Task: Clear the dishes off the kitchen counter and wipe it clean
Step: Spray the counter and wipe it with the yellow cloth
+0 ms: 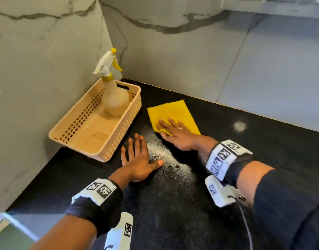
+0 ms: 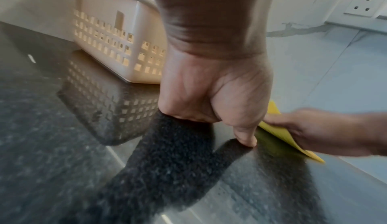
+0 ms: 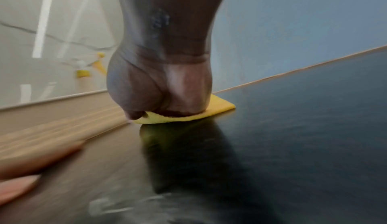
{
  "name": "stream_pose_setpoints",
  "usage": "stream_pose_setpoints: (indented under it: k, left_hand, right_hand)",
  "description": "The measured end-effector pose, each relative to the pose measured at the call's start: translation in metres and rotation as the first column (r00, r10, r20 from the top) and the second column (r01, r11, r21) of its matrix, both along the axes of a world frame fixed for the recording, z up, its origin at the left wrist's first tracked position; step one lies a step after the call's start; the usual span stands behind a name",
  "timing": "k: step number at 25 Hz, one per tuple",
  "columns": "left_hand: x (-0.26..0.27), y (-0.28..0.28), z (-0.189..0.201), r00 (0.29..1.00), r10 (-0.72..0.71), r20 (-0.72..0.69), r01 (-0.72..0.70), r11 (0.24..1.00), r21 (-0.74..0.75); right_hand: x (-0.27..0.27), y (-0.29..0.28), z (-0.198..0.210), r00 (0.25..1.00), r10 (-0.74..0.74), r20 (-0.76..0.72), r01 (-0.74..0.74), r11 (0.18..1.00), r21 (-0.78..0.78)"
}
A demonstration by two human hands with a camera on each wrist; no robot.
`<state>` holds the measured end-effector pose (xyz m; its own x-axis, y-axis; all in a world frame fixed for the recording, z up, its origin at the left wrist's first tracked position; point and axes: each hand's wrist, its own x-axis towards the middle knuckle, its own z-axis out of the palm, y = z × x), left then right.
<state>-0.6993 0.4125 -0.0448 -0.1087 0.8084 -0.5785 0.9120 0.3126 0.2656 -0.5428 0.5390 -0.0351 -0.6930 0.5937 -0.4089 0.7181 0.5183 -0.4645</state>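
A yellow cloth lies flat on the black counter near the back wall. My right hand presses on its near part with straight, spread fingers; the cloth shows under the palm in the right wrist view. My left hand rests flat on the counter just left of it, fingers straight, holding nothing. A wet, speckled patch glistens between the two hands. In the left wrist view the left hand touches the counter, and the cloth sits under the other hand.
A beige perforated basket stands in the left corner against the marble wall, with a spray bottle upright inside. A small white smear marks the counter at right. A wall socket sits above the backsplash.
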Motion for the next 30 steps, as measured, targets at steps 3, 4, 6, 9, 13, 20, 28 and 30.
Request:
stream_pose_setpoints:
  k: [3,4,6,9,13,20,28,30]
  left_hand:
    - [-0.004,0.002,0.006,0.998,-0.059,0.023,0.06,0.998,-0.032]
    - [-0.005,0.003,0.008,0.996,-0.085,0.024,0.086,0.995,-0.041]
    - [-0.008,0.002,0.009,0.992,-0.117,0.056,0.119,0.993,-0.028]
    - [-0.03,-0.015,0.007,0.988,-0.145,0.047,0.134,0.972,0.191]
    - [-0.065,-0.047,-0.001,0.97,-0.241,0.027,0.214,0.905,0.368]
    - [-0.083,-0.056,-0.015,0.921,-0.365,0.136,0.285,0.869,0.404]
    - [-0.086,-0.06,0.009,0.837,-0.281,0.47,-0.148,0.71,0.688]
    - [-0.082,-0.061,0.018,0.835,-0.302,0.459,-0.13,0.703,0.699]
  right_hand:
    - [0.076,-0.004,0.002,0.876,-0.48,0.047,0.477,0.877,0.051]
    - [0.088,-0.009,0.001,0.762,-0.643,0.073,0.638,0.765,0.082]
    - [0.076,-0.02,-0.003,0.555,-0.826,0.096,0.818,0.563,0.114]
    - [-0.013,-0.034,-0.005,0.578,-0.814,0.065,0.807,0.581,0.104]
    - [-0.086,-0.084,-0.006,0.866,-0.5,0.015,0.496,0.861,0.114]
    - [0.023,-0.129,-0.001,0.623,-0.783,0.003,0.779,0.62,0.094]
    - [-0.085,-0.196,-0.009,0.915,-0.402,-0.018,0.401,0.907,0.125]
    - [-0.047,-0.209,-0.005,0.929,-0.369,-0.027,0.37,0.922,0.116]
